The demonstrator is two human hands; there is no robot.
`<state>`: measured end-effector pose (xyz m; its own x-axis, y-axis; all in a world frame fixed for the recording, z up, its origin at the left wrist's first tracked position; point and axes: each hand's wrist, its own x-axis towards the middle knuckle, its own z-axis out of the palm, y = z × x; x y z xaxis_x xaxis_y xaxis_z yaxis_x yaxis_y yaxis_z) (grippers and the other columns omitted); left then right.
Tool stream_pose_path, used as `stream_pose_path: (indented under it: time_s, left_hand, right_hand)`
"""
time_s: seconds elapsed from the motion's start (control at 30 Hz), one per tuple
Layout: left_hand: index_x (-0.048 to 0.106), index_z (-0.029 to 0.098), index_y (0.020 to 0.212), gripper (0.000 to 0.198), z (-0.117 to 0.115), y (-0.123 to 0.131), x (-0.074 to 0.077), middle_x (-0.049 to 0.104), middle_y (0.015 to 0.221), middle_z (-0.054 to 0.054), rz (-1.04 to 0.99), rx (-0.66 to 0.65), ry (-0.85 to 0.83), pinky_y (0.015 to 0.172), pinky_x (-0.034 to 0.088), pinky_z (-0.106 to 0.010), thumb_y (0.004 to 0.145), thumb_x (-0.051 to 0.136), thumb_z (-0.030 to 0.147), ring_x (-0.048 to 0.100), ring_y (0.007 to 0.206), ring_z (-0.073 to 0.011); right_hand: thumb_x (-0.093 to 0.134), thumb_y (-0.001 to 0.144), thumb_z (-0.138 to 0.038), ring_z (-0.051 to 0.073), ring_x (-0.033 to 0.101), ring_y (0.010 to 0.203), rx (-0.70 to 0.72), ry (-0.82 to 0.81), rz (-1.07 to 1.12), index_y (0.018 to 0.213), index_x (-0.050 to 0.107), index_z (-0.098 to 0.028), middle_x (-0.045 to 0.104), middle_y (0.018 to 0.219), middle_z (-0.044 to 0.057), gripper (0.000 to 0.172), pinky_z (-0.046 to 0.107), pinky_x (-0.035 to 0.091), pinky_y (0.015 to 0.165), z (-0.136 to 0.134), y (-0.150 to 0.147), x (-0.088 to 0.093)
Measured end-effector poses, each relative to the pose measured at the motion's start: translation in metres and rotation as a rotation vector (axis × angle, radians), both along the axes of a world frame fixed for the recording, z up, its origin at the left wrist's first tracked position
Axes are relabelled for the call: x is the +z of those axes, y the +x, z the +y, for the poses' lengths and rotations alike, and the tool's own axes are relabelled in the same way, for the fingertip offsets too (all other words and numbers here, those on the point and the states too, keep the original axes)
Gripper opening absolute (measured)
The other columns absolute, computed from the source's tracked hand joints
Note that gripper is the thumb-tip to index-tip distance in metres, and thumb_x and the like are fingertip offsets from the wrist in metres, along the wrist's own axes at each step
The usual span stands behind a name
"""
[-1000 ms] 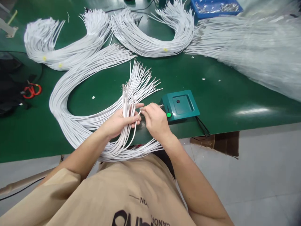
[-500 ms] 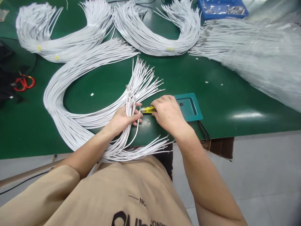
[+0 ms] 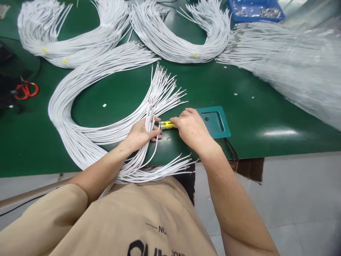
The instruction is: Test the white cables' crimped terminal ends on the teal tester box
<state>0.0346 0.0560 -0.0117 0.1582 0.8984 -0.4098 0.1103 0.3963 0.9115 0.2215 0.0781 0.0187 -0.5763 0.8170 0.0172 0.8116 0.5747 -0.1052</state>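
Observation:
My left hand [image 3: 141,135] is closed round a sheaf of white wires [image 3: 150,119] whose metal-tipped ends point away from me. One wire stands apart from the sheaf, pinched near its end between thumb and fingers. My right hand [image 3: 191,129] grips a small tool with a yellow handle [image 3: 167,124] and a metal tip. That tip meets or nearly meets the single wire's end; the contact is too small to make out. The rest of the wire bundle [image 3: 60,106] curves leftward across the green table, with one group of ends hanging near the front edge.
A teal tray [image 3: 222,122] lies just beyond my right hand. More bundles of white wire [image 3: 183,49] line the back. Bagged wires [image 3: 290,67] cover the right side, near a blue bin [image 3: 255,10] of small metal parts. Red-handled scissors [image 3: 26,90] rest at the left.
The upper ends of the held sheaf lean slightly further right. More of the tool's yellow handle shows beyond my right fingers. Both hands stay in nearly the same place.

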Motion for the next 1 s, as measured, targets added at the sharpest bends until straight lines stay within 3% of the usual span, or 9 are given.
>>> stream_pose_path:
  time_s: [0.1,0.2,0.27,0.4,0.53,0.63,0.77,0.9,1.0]
  left_hand:
    - [0.056,0.014,0.107,0.045,-0.001,0.002,0.000,0.067,0.069,0.001,0.042,0.005,0.010,0.048,0.050,-0.020,0.066,0.073,0.018,0.069,0.062,-0.0163]
    - [0.056,0.014,0.107,0.045,-0.002,0.003,0.001,0.067,0.070,0.000,0.054,0.018,0.017,0.049,0.051,-0.020,0.066,0.074,0.019,0.070,0.063,-0.0170]
    - [0.056,0.014,0.106,0.045,-0.002,0.002,0.001,0.067,0.070,0.000,0.046,0.024,0.010,0.051,0.052,-0.021,0.065,0.074,0.019,0.070,0.064,-0.0173]
    - [0.057,0.013,0.104,0.045,-0.001,-0.006,0.002,0.066,0.067,0.001,0.055,0.023,0.034,0.052,0.051,-0.022,0.063,0.075,0.018,0.067,0.059,-0.0155]
    - [0.059,0.014,0.111,0.049,-0.002,-0.017,0.004,0.067,0.070,0.001,0.027,0.009,0.126,0.056,0.049,-0.022,0.065,0.076,0.022,0.063,0.058,-0.0123]
    - [0.063,0.014,0.107,0.046,-0.003,-0.020,0.007,0.066,0.071,0.000,-0.047,-0.018,0.090,0.055,0.047,-0.022,0.065,0.078,0.026,0.063,0.063,-0.0141]
    - [0.066,0.013,0.096,0.040,-0.006,-0.020,0.012,0.066,0.072,-0.002,-0.114,-0.016,0.039,0.057,0.046,-0.022,0.063,0.080,0.030,0.065,0.070,-0.0160]
    - [0.069,0.015,0.096,0.035,-0.010,-0.021,0.016,0.067,0.080,-0.003,-0.095,0.004,0.073,0.065,0.047,-0.023,0.069,0.077,0.036,0.064,0.077,-0.0152]
    - [0.071,0.015,0.098,0.038,-0.014,-0.023,0.017,0.067,0.077,-0.002,-0.054,0.009,0.116,0.070,0.047,-0.025,0.067,0.078,0.036,0.061,0.072,-0.0138]
  right_hand:
    - [0.049,0.084,-0.006,0.022,0.057,0.081,0.010,-0.032,0.004,0.084,0.070,-0.014,0.068,0.073,0.009,0.023,0.037,0.032,0.095,0.000,-0.001,0.002]
    - [0.047,0.086,-0.008,0.024,0.055,0.104,-0.018,0.011,0.145,0.098,0.068,-0.014,0.070,0.102,0.011,0.025,0.040,0.026,0.103,-0.005,-0.004,0.007]
    - [0.045,0.088,-0.010,0.025,0.053,0.108,-0.087,0.059,0.236,0.107,0.065,-0.015,0.067,0.112,0.010,0.028,0.040,0.028,0.100,-0.011,-0.008,0.011]
    - [0.041,0.092,-0.016,0.024,0.055,0.088,-0.178,0.056,0.284,0.102,0.065,-0.016,0.069,0.092,0.009,0.025,0.036,0.035,0.079,-0.034,-0.026,0.013]
    - [0.042,0.090,-0.012,0.021,0.053,0.081,0.080,-0.046,0.257,0.088,0.064,-0.016,0.066,0.088,0.008,0.023,0.034,0.035,0.071,-0.066,-0.053,0.005]
    - [0.043,0.087,-0.007,0.023,0.054,0.081,0.131,-0.064,0.156,0.083,0.063,-0.014,0.065,0.083,0.010,0.022,0.036,0.037,0.069,-0.085,-0.070,-0.001]
    - [0.046,0.083,-0.004,0.025,0.056,0.083,0.086,-0.082,0.103,0.082,0.063,-0.012,0.064,0.079,0.012,0.018,0.036,0.041,0.071,-0.101,-0.077,-0.002]
    - [0.047,0.084,-0.008,0.023,0.061,0.068,0.058,-0.300,0.077,0.080,0.064,-0.015,0.065,0.067,0.009,0.019,0.032,0.040,0.060,-0.103,-0.067,0.010]
    - [0.048,0.086,-0.016,0.022,0.061,0.060,-0.123,-0.414,0.102,0.074,0.066,-0.017,0.067,0.065,0.009,0.023,0.031,0.037,0.055,-0.088,-0.054,0.022]
